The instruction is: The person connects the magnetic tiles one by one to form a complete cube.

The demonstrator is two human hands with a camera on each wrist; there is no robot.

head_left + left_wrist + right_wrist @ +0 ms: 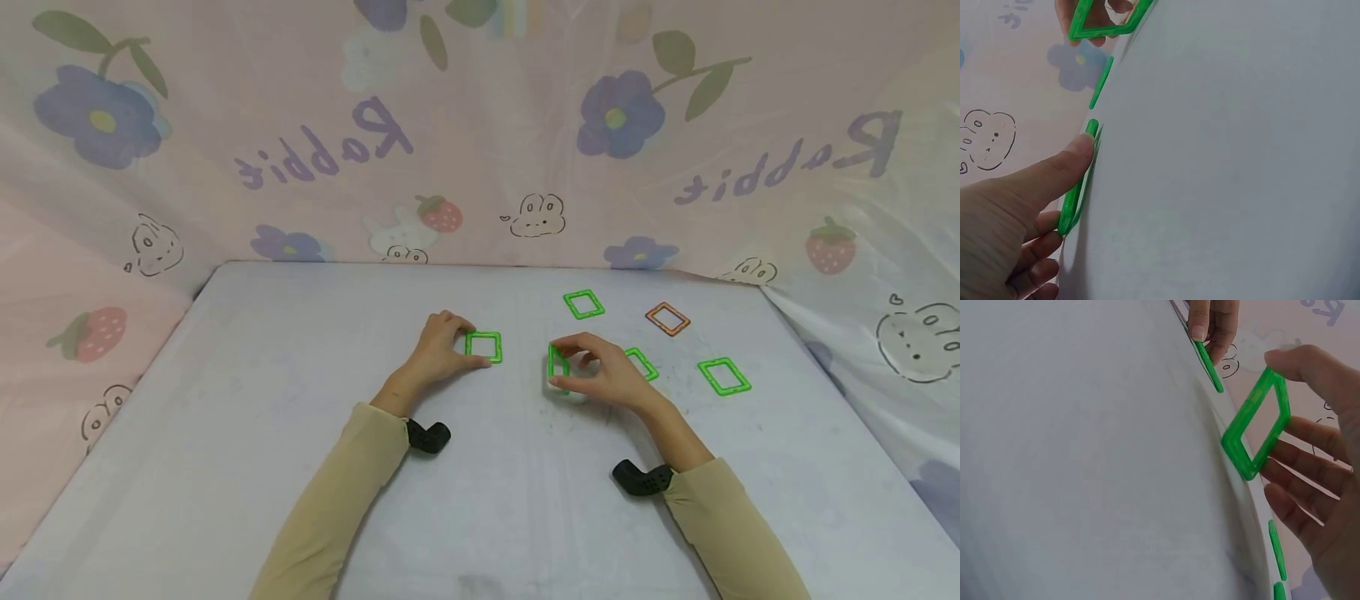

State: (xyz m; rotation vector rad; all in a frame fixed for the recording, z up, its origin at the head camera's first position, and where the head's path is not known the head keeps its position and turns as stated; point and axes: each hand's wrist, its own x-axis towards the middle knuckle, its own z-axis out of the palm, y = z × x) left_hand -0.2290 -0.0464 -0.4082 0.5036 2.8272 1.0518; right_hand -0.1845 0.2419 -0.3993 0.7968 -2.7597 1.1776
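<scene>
Near the table's middle, my left hand [437,350] pinches a green square frame [500,347] between thumb and fingers; it lies almost flat close to the tabletop. In the left wrist view the thumb presses along the edge of this green frame [1072,200]. To the right, my right hand [603,372] pinches a second green square frame [551,364] by its edges, standing tilted up. In the right wrist view this second frame [1250,419] shows its open centre, thumb on the top corner and fingers along the far side. A gap separates the two held frames.
Behind my right hand lies a green frame [648,365], partly hidden. More green frames lie farther back [584,315] and at the right [724,391]. An orange frame [667,332] rests near the back right. A printed cloth curtain [480,167] rises behind the white table [480,500].
</scene>
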